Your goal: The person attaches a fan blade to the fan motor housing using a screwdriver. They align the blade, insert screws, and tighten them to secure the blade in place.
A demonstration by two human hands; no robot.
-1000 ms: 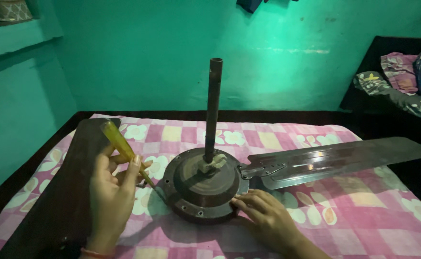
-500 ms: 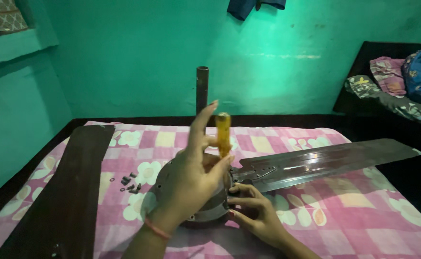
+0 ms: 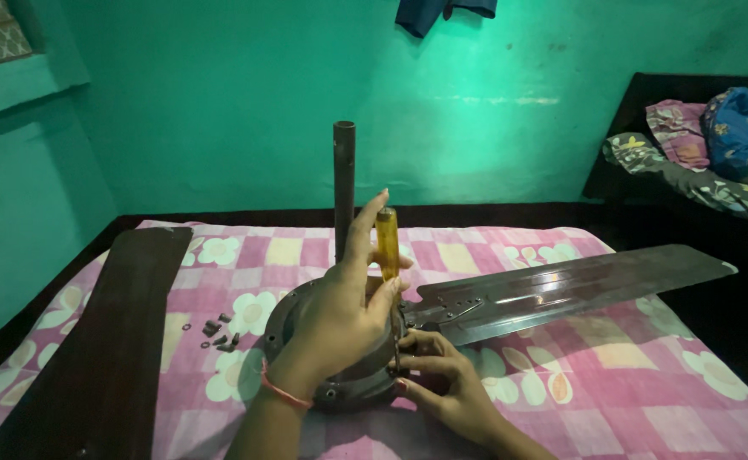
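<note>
The left hand (image 3: pixel 340 311) is gripping the yellow-handled screwdriver (image 3: pixel 387 247) upright, fingers wrapped, at the fan motor housing (image 3: pixel 306 341) rim beside the attached blade (image 3: pixel 561 285), while right hand (image 3: pixel 438 375) fingertips are pinching near its tip, risking a slip and jab.

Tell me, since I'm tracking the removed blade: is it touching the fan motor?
Apart. The head view shows pink cloth and loose screws between the detached blade and the fan motor.

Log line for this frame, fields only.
left hand: grips screwdriver upright | right hand: at fan motor rim | screws: loose on bedsheet
</note>
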